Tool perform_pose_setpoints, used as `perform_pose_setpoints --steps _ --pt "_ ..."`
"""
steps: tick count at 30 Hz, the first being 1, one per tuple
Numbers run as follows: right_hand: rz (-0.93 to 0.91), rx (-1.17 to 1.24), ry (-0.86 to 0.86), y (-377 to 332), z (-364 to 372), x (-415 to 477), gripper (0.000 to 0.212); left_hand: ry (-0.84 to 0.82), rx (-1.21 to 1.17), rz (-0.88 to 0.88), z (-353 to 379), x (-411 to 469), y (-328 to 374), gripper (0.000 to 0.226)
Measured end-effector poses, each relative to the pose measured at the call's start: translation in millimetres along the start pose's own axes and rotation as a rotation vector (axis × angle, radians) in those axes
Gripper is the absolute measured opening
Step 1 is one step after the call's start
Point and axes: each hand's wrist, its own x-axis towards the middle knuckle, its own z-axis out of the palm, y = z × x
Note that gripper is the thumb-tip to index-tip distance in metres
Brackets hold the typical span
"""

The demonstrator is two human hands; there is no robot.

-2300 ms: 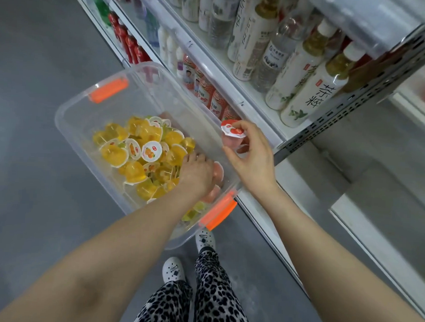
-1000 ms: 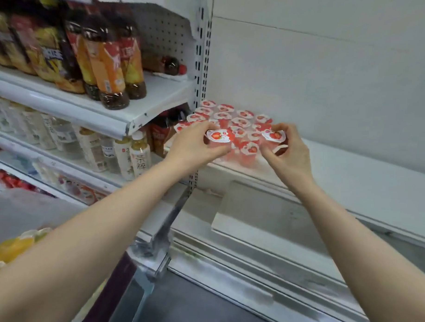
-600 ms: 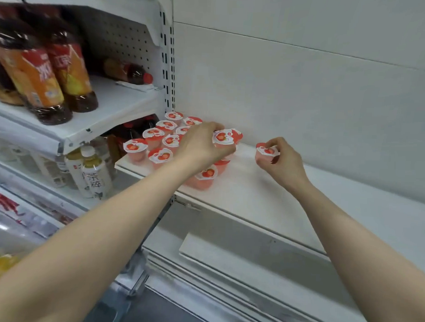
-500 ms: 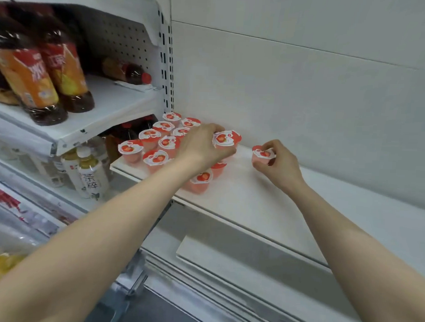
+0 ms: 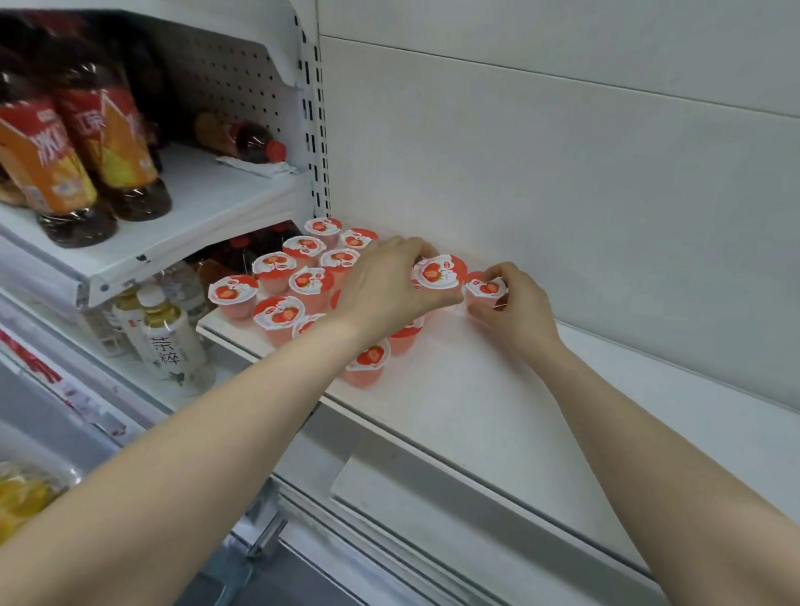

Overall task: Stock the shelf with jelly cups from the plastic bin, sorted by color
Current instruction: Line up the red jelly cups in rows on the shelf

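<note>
Several red strawberry jelly cups (image 5: 277, 314) stand grouped at the left end of the white shelf (image 5: 454, 395). My left hand (image 5: 389, 284) grips a red jelly cup (image 5: 437, 273) just above the group's right side. My right hand (image 5: 514, 302) pinches another red jelly cup (image 5: 485, 291) low over the shelf near the back wall, right beside the first. The plastic bin (image 5: 15, 502) with yellow jelly cups shows only as a corner at the lower left.
Large iced-tea bottles (image 5: 100, 142) fill the upper left shelf, with one bottle (image 5: 240, 136) lying at its back. Small tea bottles (image 5: 168, 340) stand on the shelf below. A perforated upright (image 5: 315, 132) divides the bays. The white shelf stretches bare to the right.
Both hands carried red cups from the bin up to the shelf. Over the last half second they sank slightly toward the shelf and drew closer together.
</note>
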Motion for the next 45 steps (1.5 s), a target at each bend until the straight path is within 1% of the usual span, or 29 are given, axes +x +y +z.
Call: perform_pose_setpoints --steps 3,6,8,10,13,17,20,25,30,34,40,43,45 --pt "-0.011 -0.008 -0.002 3 1 3 0.026 -0.010 -0.012 -0.006 1 1 3 0.058" --pt "-0.044 -0.068 -0.046 10 -2 6 0.029 -0.015 0.016 0.018 4 4 8 0.061" --pt "-0.078 -0.105 -0.084 15 -7 9 0.032 -0.022 0.043 0.048 7 8 13 0.060" --pt "-0.136 -0.156 -0.118 19 -13 10 0.039 -0.038 0.086 0.077 11 13 17 0.059" --pt "-0.211 -0.244 -0.144 24 -22 11 0.046 -0.065 0.183 0.126 24 19 19 0.053" --pt "-0.252 -0.325 -0.148 29 -32 10 0.043 -0.137 0.325 0.180 43 21 13 0.063" --pt "-0.262 -0.347 -0.163 30 -37 9 0.041 -0.147 0.384 0.212 49 18 7 0.066" --pt "-0.267 -0.350 -0.156 26 -38 8 0.039 -0.150 0.380 0.182 49 14 7 0.066" --pt "-0.270 -0.369 -0.154 23 -42 4 0.040 -0.199 0.389 0.152 48 11 7 0.070" --pt "-0.273 -0.438 -0.147 14 -50 -4 0.040 -0.179 0.375 0.179 38 3 9 0.075" --pt "-0.298 -0.508 -0.092 -14 -56 -29 0.040 -0.088 0.314 0.247 6 -16 4 0.058" --pt "-0.323 -0.534 -0.047 -36 -51 -45 0.038 -0.086 0.331 0.260 -18 -32 -4 0.055" --pt "-0.352 -0.547 -0.018 -54 -43 -57 0.036 -0.055 0.320 0.272 -36 -45 -16 0.053"
